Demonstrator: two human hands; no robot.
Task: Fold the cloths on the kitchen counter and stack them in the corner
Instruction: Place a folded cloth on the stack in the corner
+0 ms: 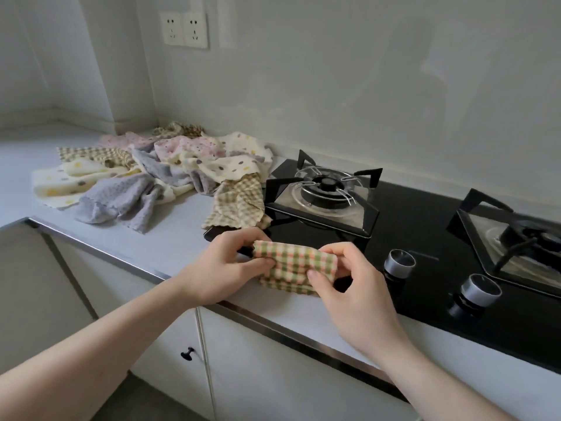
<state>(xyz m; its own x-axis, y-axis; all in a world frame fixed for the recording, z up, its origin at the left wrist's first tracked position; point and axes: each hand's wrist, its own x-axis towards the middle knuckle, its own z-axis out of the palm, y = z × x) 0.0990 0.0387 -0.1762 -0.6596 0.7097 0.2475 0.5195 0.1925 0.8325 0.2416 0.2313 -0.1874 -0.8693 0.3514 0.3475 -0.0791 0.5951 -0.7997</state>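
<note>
One surface (170,238): pale, with a black hob (409,247) set into its right part.
Loose pile (158,171): many cloths, unfolded and tangled, spread toward the back corner; one checked cloth (239,205) trails over the hob's left edge.
Folded cloth (296,265): green-and-orange check, doubled into a small bundle at the front edge, overlapping the hob.
Progress: early by my reading; no stack shows in the corner, the pile is left.
Left hand (230,265): pinching the bundle's left end.
Right hand (349,278): pinching its right end, thumb on top.
</note>
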